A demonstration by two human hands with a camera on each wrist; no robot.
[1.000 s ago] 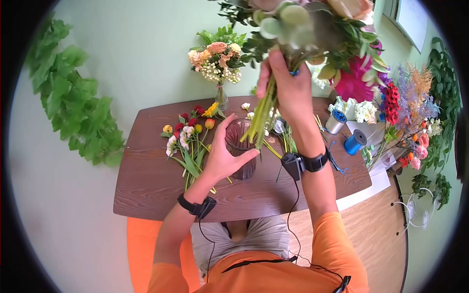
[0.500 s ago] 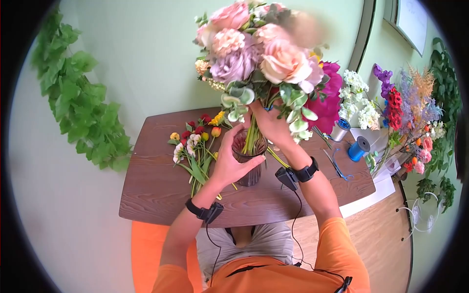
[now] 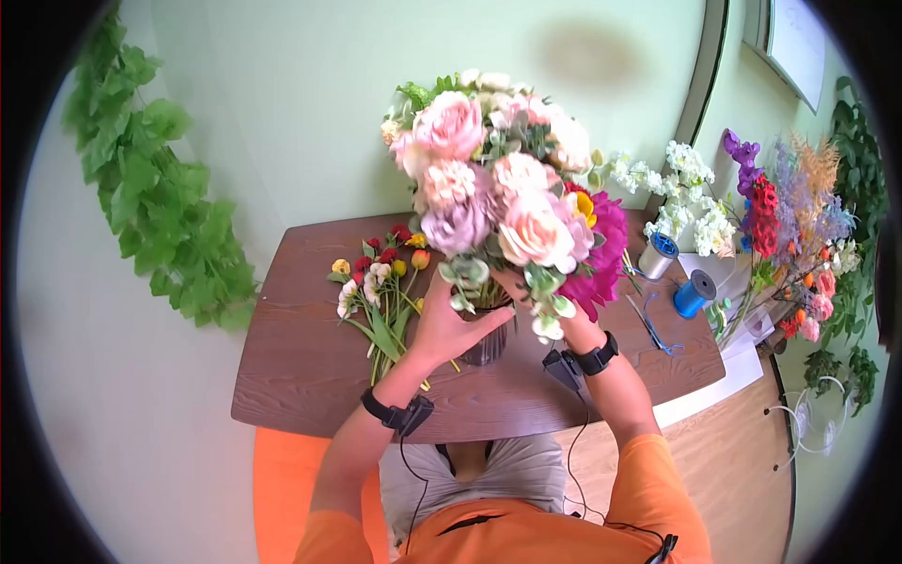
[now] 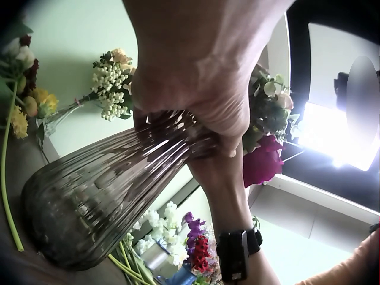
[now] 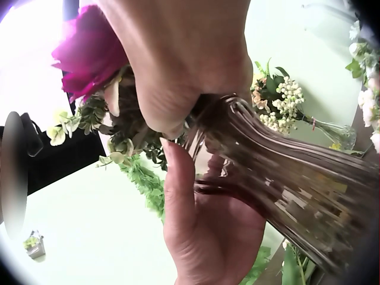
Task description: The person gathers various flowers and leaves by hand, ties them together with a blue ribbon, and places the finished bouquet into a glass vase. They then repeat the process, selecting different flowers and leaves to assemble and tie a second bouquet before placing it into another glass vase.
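Observation:
A full bouquet (image 3: 536, 230) of pink, peach and lilac roses with a magenta bloom stands over a dark, ribbed glass vase (image 3: 484, 351). Its stems go down into the vase mouth. My left hand (image 3: 446, 324) grips the vase just below the rim, thumb on the near side and fingers around the far side. At the vase mouth, my right hand (image 5: 190, 83) holds the bouquet by its stems, right under the flower heads. Blooms and leaves hide most of that hand in the head view.
Loose flowers (image 3: 381, 305) lie left of the vase. At right are a silver ribbon spool (image 3: 658, 256), a blue spool (image 3: 694, 294) and blue-handled scissors (image 3: 650, 329). A smaller bouquet in a glass vase (image 5: 335, 132) stands behind. More flowers (image 3: 789, 226) fill the right side.
My right hand has brought the bouquet down from high on the right, and its stems have entered the vase. My left hand has stayed around the vase near its rim.

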